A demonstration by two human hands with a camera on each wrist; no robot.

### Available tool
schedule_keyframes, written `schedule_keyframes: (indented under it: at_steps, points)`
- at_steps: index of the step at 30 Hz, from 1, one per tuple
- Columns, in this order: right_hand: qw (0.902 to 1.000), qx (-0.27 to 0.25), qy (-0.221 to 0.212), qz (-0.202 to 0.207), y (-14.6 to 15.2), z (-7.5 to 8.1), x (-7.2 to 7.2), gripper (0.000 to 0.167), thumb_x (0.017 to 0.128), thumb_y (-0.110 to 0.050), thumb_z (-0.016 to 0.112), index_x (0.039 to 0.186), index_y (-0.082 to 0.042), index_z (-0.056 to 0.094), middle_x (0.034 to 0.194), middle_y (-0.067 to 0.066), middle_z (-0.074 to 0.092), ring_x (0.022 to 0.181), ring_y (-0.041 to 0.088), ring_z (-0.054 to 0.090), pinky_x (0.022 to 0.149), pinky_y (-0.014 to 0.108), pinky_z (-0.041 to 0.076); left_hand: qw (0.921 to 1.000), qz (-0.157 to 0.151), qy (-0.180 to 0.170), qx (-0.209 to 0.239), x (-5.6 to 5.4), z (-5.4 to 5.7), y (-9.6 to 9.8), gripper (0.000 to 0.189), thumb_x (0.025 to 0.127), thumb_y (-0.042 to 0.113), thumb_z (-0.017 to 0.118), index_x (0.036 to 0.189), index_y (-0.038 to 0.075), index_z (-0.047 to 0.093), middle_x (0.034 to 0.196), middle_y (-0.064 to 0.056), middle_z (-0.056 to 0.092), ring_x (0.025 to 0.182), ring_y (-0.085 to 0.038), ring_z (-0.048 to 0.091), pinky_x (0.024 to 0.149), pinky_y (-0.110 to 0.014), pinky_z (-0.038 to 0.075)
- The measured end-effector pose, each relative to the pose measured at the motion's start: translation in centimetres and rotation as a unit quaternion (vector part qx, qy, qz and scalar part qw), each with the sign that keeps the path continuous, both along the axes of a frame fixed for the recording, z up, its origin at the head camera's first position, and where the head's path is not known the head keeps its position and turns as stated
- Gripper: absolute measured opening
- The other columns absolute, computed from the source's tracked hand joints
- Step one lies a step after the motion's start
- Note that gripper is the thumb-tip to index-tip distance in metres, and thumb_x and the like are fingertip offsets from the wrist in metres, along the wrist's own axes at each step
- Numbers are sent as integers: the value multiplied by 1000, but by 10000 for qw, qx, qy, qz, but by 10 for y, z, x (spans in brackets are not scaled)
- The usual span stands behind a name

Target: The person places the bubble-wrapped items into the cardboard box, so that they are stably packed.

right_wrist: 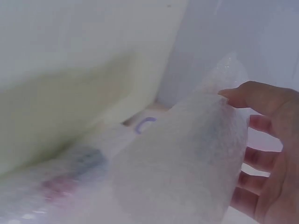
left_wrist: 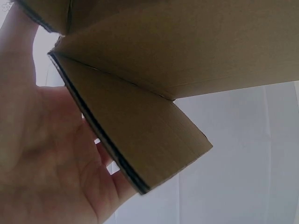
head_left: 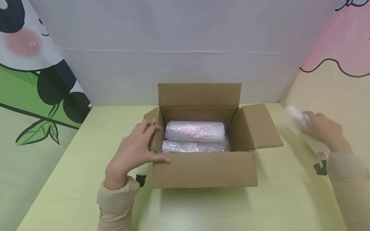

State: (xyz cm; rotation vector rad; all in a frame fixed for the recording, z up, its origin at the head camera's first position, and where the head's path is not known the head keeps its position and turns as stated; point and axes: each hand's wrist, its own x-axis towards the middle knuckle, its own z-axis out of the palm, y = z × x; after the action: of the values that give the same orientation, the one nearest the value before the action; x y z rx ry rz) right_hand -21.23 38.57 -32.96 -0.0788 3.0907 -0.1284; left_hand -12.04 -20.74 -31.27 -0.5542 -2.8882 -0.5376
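Observation:
An open cardboard box (head_left: 202,170) stands mid-table with its flaps up. Inside lie two bubble-wrapped bundles, one at the back (head_left: 195,131) and one nearer the front (head_left: 195,146). My left hand (head_left: 138,146) rests on the box's left front corner, with fairly straight fingers over the left flap (left_wrist: 140,135) and the thumb along the front wall; the palm (left_wrist: 42,154) lies against the flap. Off to the right, near the side wall, my right hand (head_left: 321,128) grips a third bubble-wrapped bundle (head_left: 295,117) above the table. The right wrist view shows that bundle (right_wrist: 177,158) close up, with fingers (right_wrist: 266,102) curled round it.
The yellow-green table (head_left: 86,179) is closed in by a white back wall (head_left: 185,48), a panda-print panel (head_left: 34,89) on the left and a cream and pink panel (head_left: 332,80) on the right. The box's right flap (head_left: 260,125) lies spread outward.

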Motion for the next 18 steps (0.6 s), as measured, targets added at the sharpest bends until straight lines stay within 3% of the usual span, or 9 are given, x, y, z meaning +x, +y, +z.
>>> schedule_keyframes:
  at_steps: [7, 13, 16, 18]
  points:
    - [9963, 166, 789, 314, -35, 55, 2, 66, 90, -33, 60, 145, -7, 34, 124, 34, 45, 96, 56, 55, 59, 66, 44, 10000, -8, -13, 6, 0, 1, 0, 99, 53, 77, 75, 128, 15, 53, 141, -6, 42, 113, -24, 50, 54, -29, 43]
    - [9848, 145, 1487, 885, -87, 99, 10, 70, 87, -30, 65, 148, -15, 35, 123, 28, 50, 91, 46, 58, 56, 60, 44, 10000, -26, 26, -15, 0, 0, 0, 105, 53, 77, 75, 134, 15, 49, 140, -6, 42, 112, -24, 50, 55, -30, 44]
    - [9726, 91, 1859, 1393, -117, 115, 19, 70, 83, -27, 71, 146, -17, 40, 119, 22, 54, 80, 36, 59, 53, 51, 44, 10000, -18, 39, -30, 1, 0, 0, 115, 52, 78, 75, 143, 15, 43, 140, -6, 42, 111, -23, 51, 56, -30, 45]
    - [9589, 49, 2143, 1858, -138, 123, 24, 70, 79, -24, 75, 142, -17, 45, 116, 18, 57, 69, 28, 56, 50, 43, 41, 10000, -14, 41, -43, 0, 0, 0, 121, 52, 79, 74, 148, 15, 37, 138, -6, 43, 108, -22, 51, 56, -29, 44]
